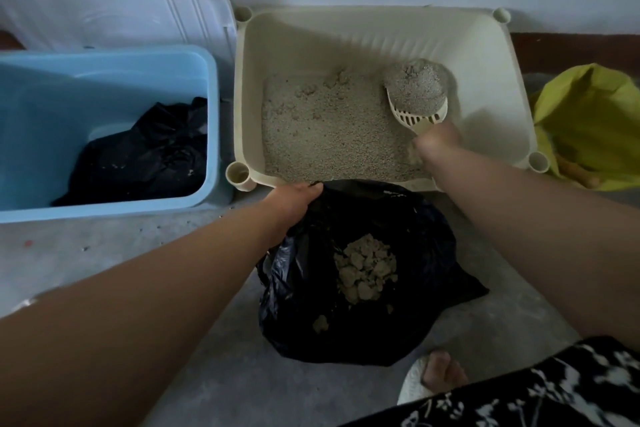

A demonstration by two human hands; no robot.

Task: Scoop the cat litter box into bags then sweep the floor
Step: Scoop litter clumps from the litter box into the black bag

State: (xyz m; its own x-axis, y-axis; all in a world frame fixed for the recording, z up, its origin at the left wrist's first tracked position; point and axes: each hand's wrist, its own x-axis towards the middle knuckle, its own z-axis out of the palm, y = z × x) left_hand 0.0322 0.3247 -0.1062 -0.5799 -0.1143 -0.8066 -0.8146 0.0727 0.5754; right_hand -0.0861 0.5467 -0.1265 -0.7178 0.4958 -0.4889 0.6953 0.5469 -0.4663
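Observation:
A cream litter box [491, 55] stands against the wall, with grey litter [325, 135] spread over its left and middle floor. My right hand [438, 142] grips the handle of a cream slotted scoop [415, 97], which is heaped with litter above the box's right side. In front of the box an open black bag [398, 218] lies on the floor with litter clumps [365, 269] inside. My left hand [294, 203] holds the bag's rim at its far left, close to the box's front edge.
A light blue tub [104, 80] with a black bag [149, 156] inside sits to the left, a translucent lid [114, 7] leaning behind it. A yellow bag [588, 121] lies right of the box. Loose grains dot the concrete floor [104, 246]. My foot [436, 374] is near the bag.

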